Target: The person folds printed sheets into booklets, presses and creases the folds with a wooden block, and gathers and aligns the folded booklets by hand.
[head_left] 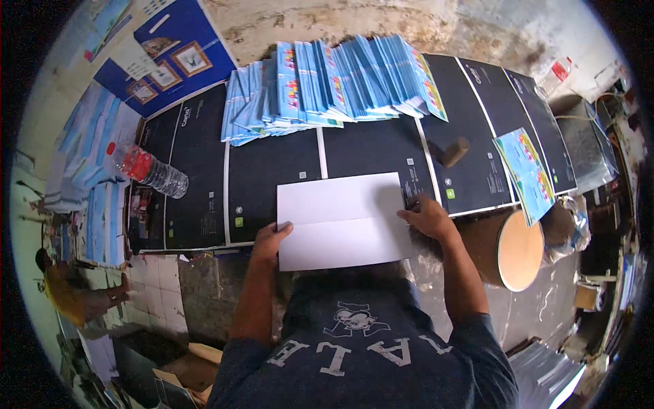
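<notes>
- Pinching the left edge of a white sheet (340, 221) with our left hand (272, 238), thumb on top; our right hand (430, 218) grips the right edge, though its fingers are partly hidden.
- Sheet sits in front of us, over the near edge of the black-covered desk (272, 160), crease running across it.
- Risk: uneven pull from our two hands could skew or wrinkle the sheet.
- Risk: the loose booklet (526, 174) overhangs the desk; a bump from our right arm could drop it.
- Risk: the booklet pile (334, 85) leans, so a knock could make it slide.
- Count: one sheet, one wooden block (455, 151), two bottles (150, 169); at least one loose booklet; piled booklets overlap too much for us to count.
</notes>
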`<control>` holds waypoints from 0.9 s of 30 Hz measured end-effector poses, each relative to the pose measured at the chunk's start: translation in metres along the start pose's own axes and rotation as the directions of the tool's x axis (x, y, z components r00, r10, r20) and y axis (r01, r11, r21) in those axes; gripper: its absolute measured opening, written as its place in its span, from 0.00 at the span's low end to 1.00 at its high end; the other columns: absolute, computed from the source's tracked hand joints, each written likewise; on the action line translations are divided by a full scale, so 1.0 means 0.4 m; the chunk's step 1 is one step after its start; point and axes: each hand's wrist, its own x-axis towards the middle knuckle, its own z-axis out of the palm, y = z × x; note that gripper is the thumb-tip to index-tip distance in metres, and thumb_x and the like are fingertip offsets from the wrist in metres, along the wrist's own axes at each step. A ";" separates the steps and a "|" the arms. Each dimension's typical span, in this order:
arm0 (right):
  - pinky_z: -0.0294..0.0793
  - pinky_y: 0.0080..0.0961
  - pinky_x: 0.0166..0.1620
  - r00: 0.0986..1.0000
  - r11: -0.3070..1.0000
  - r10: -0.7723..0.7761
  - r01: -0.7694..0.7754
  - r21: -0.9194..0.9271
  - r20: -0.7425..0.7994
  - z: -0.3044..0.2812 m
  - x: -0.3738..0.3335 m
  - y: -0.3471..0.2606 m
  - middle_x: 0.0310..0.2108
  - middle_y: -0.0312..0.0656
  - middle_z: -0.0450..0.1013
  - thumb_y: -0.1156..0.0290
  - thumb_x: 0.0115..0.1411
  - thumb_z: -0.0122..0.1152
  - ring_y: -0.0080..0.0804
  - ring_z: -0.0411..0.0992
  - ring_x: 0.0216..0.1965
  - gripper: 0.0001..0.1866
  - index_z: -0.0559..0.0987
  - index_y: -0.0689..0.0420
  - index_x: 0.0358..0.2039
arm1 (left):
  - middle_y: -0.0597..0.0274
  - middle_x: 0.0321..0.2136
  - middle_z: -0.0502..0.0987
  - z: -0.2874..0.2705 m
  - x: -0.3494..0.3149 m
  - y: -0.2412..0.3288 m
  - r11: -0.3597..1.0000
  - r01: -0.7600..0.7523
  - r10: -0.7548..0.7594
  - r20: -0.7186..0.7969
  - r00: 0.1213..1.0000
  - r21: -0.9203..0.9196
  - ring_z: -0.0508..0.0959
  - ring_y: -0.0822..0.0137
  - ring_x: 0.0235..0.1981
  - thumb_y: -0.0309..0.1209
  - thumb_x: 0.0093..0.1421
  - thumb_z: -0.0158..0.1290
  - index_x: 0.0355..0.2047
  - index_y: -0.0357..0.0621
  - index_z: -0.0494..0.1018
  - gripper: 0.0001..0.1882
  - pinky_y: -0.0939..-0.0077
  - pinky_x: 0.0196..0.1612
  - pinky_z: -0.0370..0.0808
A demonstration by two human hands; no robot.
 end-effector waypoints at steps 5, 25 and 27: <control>0.69 0.44 0.56 0.884 0.810 -0.439 0.311 -0.497 -0.163 -0.018 -0.062 0.099 0.54 0.50 0.70 0.64 0.53 0.65 0.46 0.70 0.53 0.32 0.68 0.59 0.57 | 0.54 0.38 0.81 -0.012 0.017 -0.021 0.999 -0.013 0.015 -0.043 0.999 0.051 0.80 0.63 0.36 0.34 0.58 0.62 0.45 0.29 0.76 0.20 0.68 0.43 0.75; 0.59 0.51 0.60 0.592 0.546 -0.799 0.647 -0.532 -0.101 0.133 0.000 0.183 0.54 0.39 0.72 0.70 0.54 0.53 0.38 0.68 0.58 0.18 0.78 0.54 0.47 | 0.60 0.55 0.71 -0.106 -0.050 -0.082 -0.106 -0.549 0.665 0.470 0.580 0.829 0.68 0.56 0.59 0.26 0.57 0.57 0.55 0.45 0.69 0.24 0.57 0.59 0.65; 0.59 0.51 0.60 0.611 0.553 -0.786 0.629 -0.546 -0.093 0.133 0.000 0.192 0.53 0.41 0.72 0.69 0.55 0.53 0.40 0.68 0.58 0.18 0.78 0.54 0.46 | 0.65 0.60 0.66 -0.086 -0.065 -0.081 -0.052 -0.543 0.598 0.462 0.655 0.838 0.64 0.58 0.62 0.23 0.52 0.60 0.57 0.48 0.67 0.31 0.57 0.63 0.61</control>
